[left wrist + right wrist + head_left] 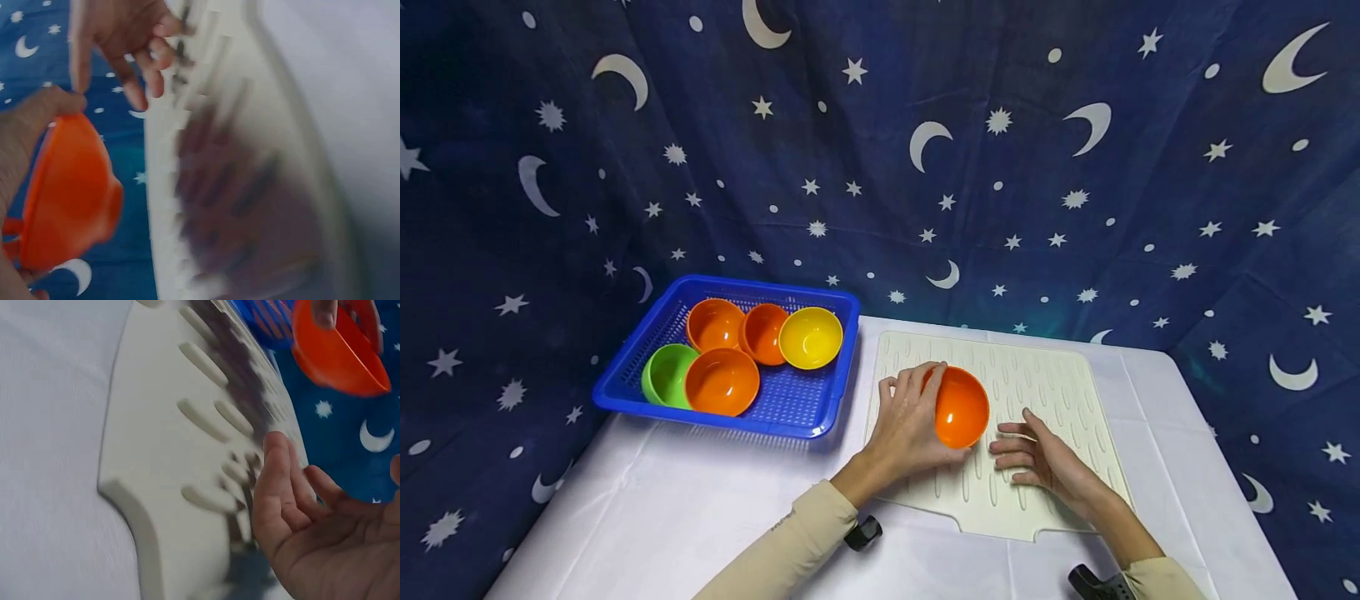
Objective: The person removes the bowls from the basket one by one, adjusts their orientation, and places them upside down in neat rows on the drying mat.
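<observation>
My left hand (912,423) grips an orange bowl (962,408) by its rim, thumb at the near side and fingers at the far side. The bowl is tilted, its hollow towards the head camera, and it hangs over a cream ridged drying mat (1060,383). In the left wrist view the orange bowl (72,194) shows its outer wall and foot, with a shadow on the mat below. To the right of the bowl, my right hand (1048,462) hovers over the mat, fingers loosely spread and holding nothing. Its palm (331,550) faces the bowl in the right wrist view.
At the left stands a blue plastic basket (820,421) holding several bowls: orange ones (722,382), a green bowl (666,375) and a yellow bowl (811,337). A white cloth (700,500) covers the table. Behind it hangs a dark blue curtain (880,150) with moons and stars.
</observation>
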Demonstrator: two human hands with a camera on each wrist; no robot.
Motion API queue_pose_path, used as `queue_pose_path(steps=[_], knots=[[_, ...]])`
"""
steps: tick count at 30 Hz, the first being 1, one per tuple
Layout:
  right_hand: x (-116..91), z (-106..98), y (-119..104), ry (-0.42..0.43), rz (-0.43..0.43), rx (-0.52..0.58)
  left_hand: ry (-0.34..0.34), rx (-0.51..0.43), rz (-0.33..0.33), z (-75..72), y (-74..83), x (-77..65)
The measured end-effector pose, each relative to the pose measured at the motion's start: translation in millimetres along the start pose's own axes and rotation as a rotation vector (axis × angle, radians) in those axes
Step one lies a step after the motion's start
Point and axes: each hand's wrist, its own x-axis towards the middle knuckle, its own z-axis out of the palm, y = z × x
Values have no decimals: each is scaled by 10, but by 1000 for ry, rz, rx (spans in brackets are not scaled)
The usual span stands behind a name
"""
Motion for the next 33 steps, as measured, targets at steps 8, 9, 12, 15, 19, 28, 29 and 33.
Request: queue_pose_path(steps=[8, 9, 12, 15, 19, 28, 29, 33], knots=[[116, 165, -1, -109, -11, 124, -9, -66, 177, 165, 18, -25], [123, 182, -6, -122, -12, 139, -14, -58, 198, 181, 21, -22], [125, 252, -27, -139, -5, 210, -35, -25, 278, 226, 42, -10], [108, 321, -46, -95, 5, 291, -44, -2, 335, 251, 77, 17], [78, 370, -72, -14, 12, 361, -57, 10, 363, 249, 134, 63], [61, 342, -80, -14, -91, 311, -147, -21, 341, 252, 234, 125], [60, 329, -80, -16, -106, 297, -161, -32, 328, 250, 249, 134], [60, 262, -106, 11, -178, 234, -213, -65, 279, 246, 319, 185]])
